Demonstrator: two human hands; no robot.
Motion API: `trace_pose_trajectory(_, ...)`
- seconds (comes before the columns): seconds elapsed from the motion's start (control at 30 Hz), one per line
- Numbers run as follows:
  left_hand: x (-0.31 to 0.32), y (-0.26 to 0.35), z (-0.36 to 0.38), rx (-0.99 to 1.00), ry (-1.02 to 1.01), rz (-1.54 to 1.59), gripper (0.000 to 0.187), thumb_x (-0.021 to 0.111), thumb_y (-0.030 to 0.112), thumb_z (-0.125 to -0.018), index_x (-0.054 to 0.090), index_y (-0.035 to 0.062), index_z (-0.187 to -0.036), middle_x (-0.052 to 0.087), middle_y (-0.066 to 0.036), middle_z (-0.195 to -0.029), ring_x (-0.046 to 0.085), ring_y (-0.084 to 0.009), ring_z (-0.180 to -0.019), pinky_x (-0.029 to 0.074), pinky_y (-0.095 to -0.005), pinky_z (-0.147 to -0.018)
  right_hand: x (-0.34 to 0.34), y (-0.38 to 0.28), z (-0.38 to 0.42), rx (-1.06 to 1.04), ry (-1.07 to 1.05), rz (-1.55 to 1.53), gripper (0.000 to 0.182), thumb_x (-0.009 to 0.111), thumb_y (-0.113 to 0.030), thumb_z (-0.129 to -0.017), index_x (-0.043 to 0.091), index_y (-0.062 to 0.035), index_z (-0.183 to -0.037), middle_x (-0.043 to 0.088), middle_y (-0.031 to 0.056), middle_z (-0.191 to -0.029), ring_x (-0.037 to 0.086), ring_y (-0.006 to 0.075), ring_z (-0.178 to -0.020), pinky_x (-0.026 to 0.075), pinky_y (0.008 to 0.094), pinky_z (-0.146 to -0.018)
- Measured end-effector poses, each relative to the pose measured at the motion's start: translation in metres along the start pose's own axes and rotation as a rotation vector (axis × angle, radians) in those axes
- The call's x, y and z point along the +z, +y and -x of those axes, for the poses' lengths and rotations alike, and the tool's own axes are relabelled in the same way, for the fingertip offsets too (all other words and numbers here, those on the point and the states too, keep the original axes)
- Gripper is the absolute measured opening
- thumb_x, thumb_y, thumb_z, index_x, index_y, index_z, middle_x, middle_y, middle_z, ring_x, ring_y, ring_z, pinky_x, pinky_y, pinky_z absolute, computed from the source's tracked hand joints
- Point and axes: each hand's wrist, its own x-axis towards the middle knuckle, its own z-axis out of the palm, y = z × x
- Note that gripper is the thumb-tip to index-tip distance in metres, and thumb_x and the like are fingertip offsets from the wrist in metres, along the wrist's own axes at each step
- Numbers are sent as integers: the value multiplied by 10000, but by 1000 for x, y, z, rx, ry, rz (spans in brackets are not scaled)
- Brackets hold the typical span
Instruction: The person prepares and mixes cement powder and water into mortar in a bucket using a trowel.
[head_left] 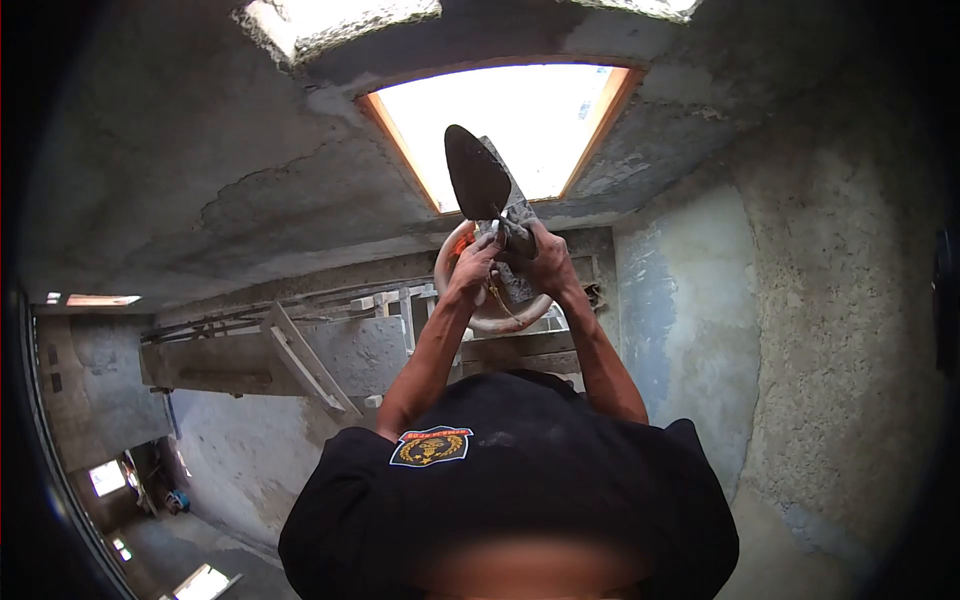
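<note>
Both my hands are raised in front of me over a round, pale-rimmed basin (500, 323). A trowel (474, 178) with a dark pointed blade stands tip up before the bright window. My right hand (543, 258) is closed around the trowel's handle. Beside it, my left hand (477, 262) has its fingers bent together near the base of the blade; what they grip is hidden. Behind the blade a flat grey board or float (518, 207) slants upward, partly covered. A thin cord hangs below my hands, and reddish material shows inside the basin at the left.
A wood-framed window (600, 120) opens in the rough plastered wall (270, 190) ahead. Planks (308, 360) and a long beam (215, 365) lie on the left, above a lower floor. Another plastered wall (700, 300) rises at the right.
</note>
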Motion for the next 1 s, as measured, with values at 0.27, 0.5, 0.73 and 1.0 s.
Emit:
trace_pose_trajectory(0.27, 8, 14, 21, -51, -14, 200, 308, 592, 376, -913, 609, 154, -1126, 615, 68, -864, 537, -55, -718, 428, -218, -647, -20, 19, 45, 73, 375, -463, 153, 666, -117, -849, 559, -32, -919, 668, 54, -760, 657, 129, -710, 520, 274, -628)
trace_pose_trajectory(0.5, -3, 18, 24, 49, -71, 496, 288, 545, 243, -942, 569, 113, -1197, 627, -22, -1111, 572, -189, -1049, 430, -410, -964, -31, 60, 78, 576, 398, -570, 154, 657, -156, -857, 547, -49, -847, 537, 18, -633, 519, 101, -484, 443, 252, -452)
trace_pose_trajectory(0.73, 9, 14, 2, 234, -171, 498, 376, 498, 283, -960, 496, 76, -1274, 584, -71, -1158, 534, -254, -1094, 423, -466, -959, 17, 39, 81, 596, -20, -891, 389, 710, -233, -818, 510, -31, -1083, 593, 39, -778, 575, 116, -608, 496, 267, -566)
trace_pose_trajectory(1.0, 23, 39, 11, 13, -201, 469, 270, 528, 267, -959, 568, 69, -1137, 621, -41, -1017, 567, -193, -978, 472, -405, -883, 20, 44, 57, 384, -51, -669, 355, 664, -189, -850, 538, -44, -1149, 593, 21, -867, 555, 89, -618, 460, 245, -509)
